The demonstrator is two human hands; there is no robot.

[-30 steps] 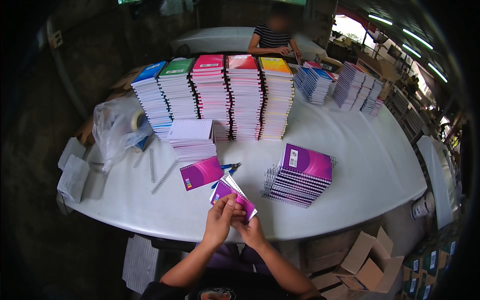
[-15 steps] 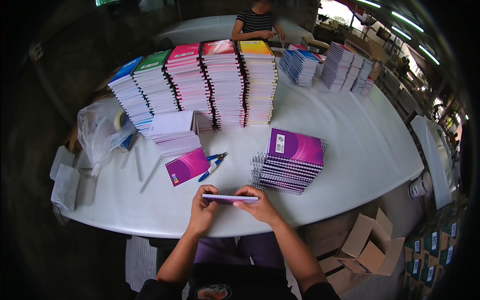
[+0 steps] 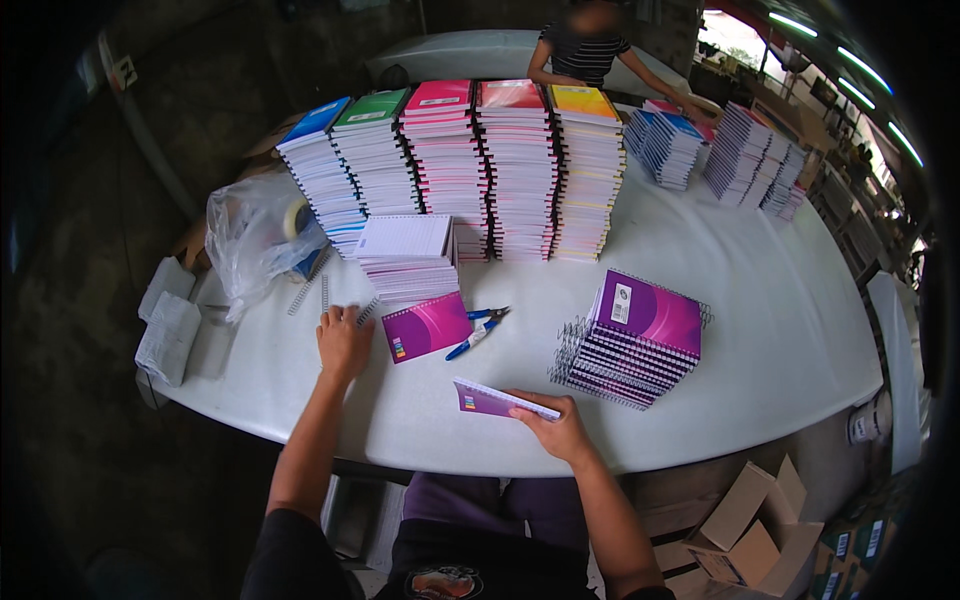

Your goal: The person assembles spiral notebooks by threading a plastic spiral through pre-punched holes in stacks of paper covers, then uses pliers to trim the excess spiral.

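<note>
Unbound purple notebook (image 3: pixel 500 400), pinched at one edge in right hand (image 3: pixel 560 432), just before blue pliers (image 3: pixel 478 332); loose pages liable to fan out. Left hand (image 3: pixel 343 340) flat, open, beside wire spirals (image 3: pixel 312 292).

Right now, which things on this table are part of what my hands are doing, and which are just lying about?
In hand:
- purple notebook, held by right hand
- wire spirals, reached by left hand
- loose purple cover
- blue pliers

Lying about:
- plastic bag
- cardboard boxes
</note>
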